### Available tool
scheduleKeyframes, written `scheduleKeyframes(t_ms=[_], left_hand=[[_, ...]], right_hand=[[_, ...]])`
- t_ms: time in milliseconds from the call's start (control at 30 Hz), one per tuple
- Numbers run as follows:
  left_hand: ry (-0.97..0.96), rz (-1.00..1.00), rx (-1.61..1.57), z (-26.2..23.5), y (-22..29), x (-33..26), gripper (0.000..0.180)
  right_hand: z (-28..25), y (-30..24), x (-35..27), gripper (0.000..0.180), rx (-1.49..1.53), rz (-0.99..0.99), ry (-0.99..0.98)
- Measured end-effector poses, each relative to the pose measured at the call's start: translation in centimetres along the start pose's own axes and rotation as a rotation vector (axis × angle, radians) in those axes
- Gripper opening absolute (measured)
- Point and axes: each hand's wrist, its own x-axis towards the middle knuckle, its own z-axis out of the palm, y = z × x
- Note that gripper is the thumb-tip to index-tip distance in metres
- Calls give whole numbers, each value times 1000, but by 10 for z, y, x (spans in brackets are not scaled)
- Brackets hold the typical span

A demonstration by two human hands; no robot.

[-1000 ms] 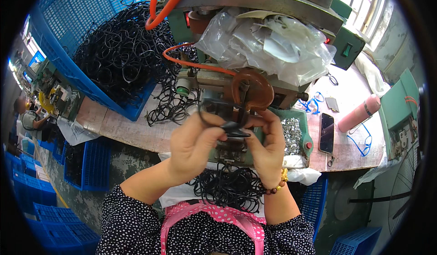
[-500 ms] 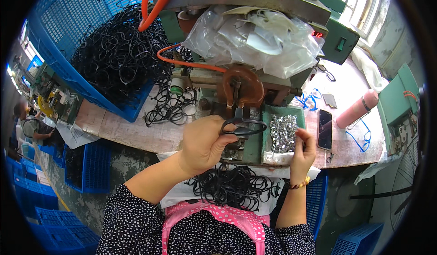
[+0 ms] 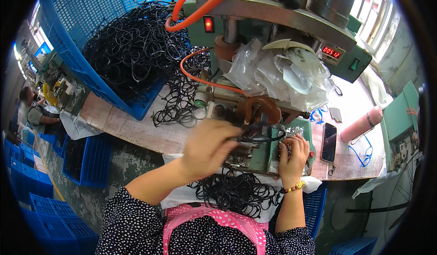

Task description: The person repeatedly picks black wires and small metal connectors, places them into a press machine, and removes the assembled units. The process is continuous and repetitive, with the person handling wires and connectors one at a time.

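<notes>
My left hand (image 3: 210, 146), smeared by motion, is closed on one end of a black glasses frame (image 3: 261, 138). The frame is held out in front of the machine's brown curved part (image 3: 264, 110). My right hand (image 3: 293, 157) reaches into a green tray (image 3: 306, 128) of small shiny metal pieces (image 3: 297, 131). Its fingers are bent down among the pieces, and whatever they pinch is hidden. On the white cloth over my lap lies a tangled heap of black glasses frames (image 3: 234, 191).
A press machine (image 3: 273, 10) with orange hoses and plastic bags stands ahead. Left of it, a blue crate (image 3: 68, 68) overflows with black frames. A phone (image 3: 328, 142), pink bottle (image 3: 362, 125) and blue glasses frames (image 3: 363, 152) lie at right. A person (image 3: 38, 116) sits far left.
My right hand has gone from the tray's right edge down into the metal pieces. My left hand still holds the glasses frame, slightly shifted. The view has tilted up, showing more of the machine.
</notes>
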Motion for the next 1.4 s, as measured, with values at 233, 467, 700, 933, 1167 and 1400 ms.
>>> scheduleKeyframes(t_ms=[233,467,700,933,1167,1400], left_hand=[[-89,-292,507,-32,-107,-51,14],[-265,-324,513,-11,-148,-78,14],[-581,-345,717,8,-147,-75,15],[68,-595,62,-27,-125,-71,11],[-134,-1156,-288,-65,-97,-90,14],[-159,-1207,-325,-60,-92,-96,15]], right_hand=[[-1,0,-1,9,-45,-6,-63],[0,-4,-3,8,-59,22,-11],[-1,-5,-2,9,-86,30,-51],[1,-2,-6,8,-17,25,43],[4,-1,-13,6,87,145,157],[-1,2,-12,7,214,62,151]])
